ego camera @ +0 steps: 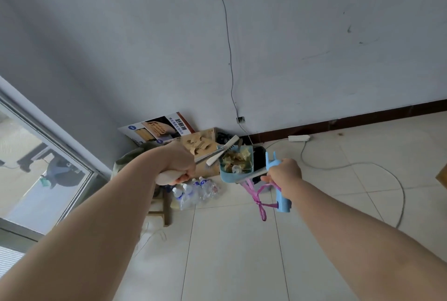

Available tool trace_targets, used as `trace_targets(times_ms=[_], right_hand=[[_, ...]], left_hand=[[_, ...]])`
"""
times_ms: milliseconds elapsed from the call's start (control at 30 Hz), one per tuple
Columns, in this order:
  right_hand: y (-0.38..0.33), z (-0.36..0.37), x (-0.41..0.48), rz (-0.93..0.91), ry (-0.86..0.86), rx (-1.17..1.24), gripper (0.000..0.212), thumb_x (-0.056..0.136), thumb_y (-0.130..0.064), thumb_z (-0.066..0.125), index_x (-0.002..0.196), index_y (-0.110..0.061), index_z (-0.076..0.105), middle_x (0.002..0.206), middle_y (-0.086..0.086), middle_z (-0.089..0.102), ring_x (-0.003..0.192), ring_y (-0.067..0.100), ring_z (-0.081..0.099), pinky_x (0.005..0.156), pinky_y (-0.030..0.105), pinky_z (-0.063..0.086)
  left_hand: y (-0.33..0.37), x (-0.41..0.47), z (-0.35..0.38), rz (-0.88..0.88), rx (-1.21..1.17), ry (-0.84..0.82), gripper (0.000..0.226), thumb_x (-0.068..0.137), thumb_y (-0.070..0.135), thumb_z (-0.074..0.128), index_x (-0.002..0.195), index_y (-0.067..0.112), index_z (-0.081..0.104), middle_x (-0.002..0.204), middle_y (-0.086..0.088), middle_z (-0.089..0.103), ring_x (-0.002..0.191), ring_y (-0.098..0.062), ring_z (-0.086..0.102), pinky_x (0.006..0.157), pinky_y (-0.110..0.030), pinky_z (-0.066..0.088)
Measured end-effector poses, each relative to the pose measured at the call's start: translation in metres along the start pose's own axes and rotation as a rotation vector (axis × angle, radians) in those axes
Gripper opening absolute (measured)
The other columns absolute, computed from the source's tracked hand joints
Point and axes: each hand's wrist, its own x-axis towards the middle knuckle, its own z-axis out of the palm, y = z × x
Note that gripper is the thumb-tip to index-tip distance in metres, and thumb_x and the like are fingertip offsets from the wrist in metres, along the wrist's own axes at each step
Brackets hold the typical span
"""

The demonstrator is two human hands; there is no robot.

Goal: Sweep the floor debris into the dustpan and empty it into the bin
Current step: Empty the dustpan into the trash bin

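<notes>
My right hand (285,172) grips the light blue handle (281,194) of a blue dustpan (235,166), held up off the floor. The pan is filled with crumpled yellowish paper scraps and debris (235,159). A pink ribbon (258,198) dangles from the handle. My left hand (177,164) is closed on the white grip of a broom (169,177); its metal shaft runs to a white head (223,149) at the pan's left edge. A dark bin (258,159) sits just behind the dustpan, mostly hidden.
A cardboard box (200,142) of scraps and a printed box (157,128) stand in the corner. Empty plastic bottles (196,190) lie on the tiled floor beside a wooden stool (160,206). A white power strip (298,138) and cables cross the floor at right. Glass door at left.
</notes>
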Motion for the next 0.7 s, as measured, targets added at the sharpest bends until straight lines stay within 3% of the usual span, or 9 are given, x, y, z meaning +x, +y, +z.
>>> trace_targets(times_ms=[67, 167, 233, 333, 400, 533, 700], right_hand=[[-0.003, 0.001, 0.022, 0.082, -0.009, 0.055, 0.009, 0.091, 0.002, 0.056, 0.086, -0.005, 0.053, 0.067, 0.010, 0.069, 0.067, 0.024, 0.071, 0.063, 0.034, 0.054], [-0.003, 0.004, 0.055, 0.195, -0.017, 0.142, 0.020, 0.081, -0.002, 0.074, 0.088, 0.000, 0.056, 0.081, 0.015, 0.075, 0.081, 0.027, 0.074, 0.060, 0.031, 0.049], [-0.006, 0.008, 0.070, 0.265, -0.023, 0.247, 0.022, 0.080, -0.002, 0.076, 0.088, 0.002, 0.057, 0.075, 0.011, 0.076, 0.076, 0.021, 0.074, 0.056, 0.026, 0.049], [-0.006, 0.014, 0.084, 0.395, 0.018, 0.336, 0.018, 0.083, -0.004, 0.074, 0.083, 0.001, 0.057, 0.055, 0.011, 0.070, 0.070, 0.023, 0.067, 0.057, 0.027, 0.045], [-0.003, 0.017, 0.092, 0.410, 0.012, 0.428, 0.021, 0.088, -0.002, 0.067, 0.075, -0.001, 0.050, 0.052, 0.008, 0.066, 0.062, 0.020, 0.063, 0.059, 0.025, 0.044], [0.006, 0.019, 0.097, 0.420, 0.040, 0.553, 0.008, 0.090, 0.000, 0.062, 0.096, 0.000, 0.056, 0.059, 0.006, 0.065, 0.050, 0.013, 0.060, 0.053, 0.023, 0.043], [0.011, 0.020, 0.105, 0.470, 0.019, 0.638, 0.017, 0.089, 0.001, 0.059, 0.105, -0.003, 0.053, 0.074, 0.007, 0.061, 0.062, 0.014, 0.055, 0.066, 0.033, 0.047]], left_hand=[[0.016, 0.009, -0.003, -0.005, 0.010, 0.018, 0.048, 0.080, -0.006, 0.060, 0.127, 0.004, 0.056, 0.081, -0.017, 0.060, 0.054, -0.019, 0.052, 0.046, -0.025, 0.044], [0.036, 0.022, -0.010, 0.009, 0.063, 0.045, 0.049, 0.079, -0.008, 0.058, 0.127, -0.001, 0.058, 0.077, -0.018, 0.059, 0.056, -0.023, 0.051, 0.050, -0.026, 0.044], [0.047, 0.031, -0.015, 0.017, 0.086, 0.054, 0.048, 0.078, -0.009, 0.056, 0.126, -0.002, 0.058, 0.078, -0.018, 0.059, 0.058, -0.025, 0.052, 0.051, -0.028, 0.045], [0.063, 0.040, -0.017, 0.029, 0.187, 0.102, 0.037, 0.083, 0.000, 0.060, 0.119, 0.003, 0.064, 0.094, -0.013, 0.065, 0.077, -0.027, 0.060, 0.075, -0.036, 0.058], [0.071, 0.044, -0.019, 0.023, 0.230, 0.144, 0.031, 0.085, 0.004, 0.061, 0.116, 0.006, 0.065, 0.102, -0.011, 0.066, 0.084, -0.025, 0.062, 0.087, -0.038, 0.058], [0.081, 0.046, -0.024, 0.034, 0.283, 0.069, 0.047, 0.077, -0.005, 0.057, 0.123, -0.003, 0.062, 0.079, -0.014, 0.061, 0.069, -0.027, 0.055, 0.065, -0.033, 0.049], [0.095, 0.051, -0.018, 0.033, 0.343, 0.123, 0.035, 0.081, -0.002, 0.059, 0.115, 0.005, 0.066, 0.093, -0.013, 0.067, 0.076, -0.027, 0.061, 0.074, -0.035, 0.056]])
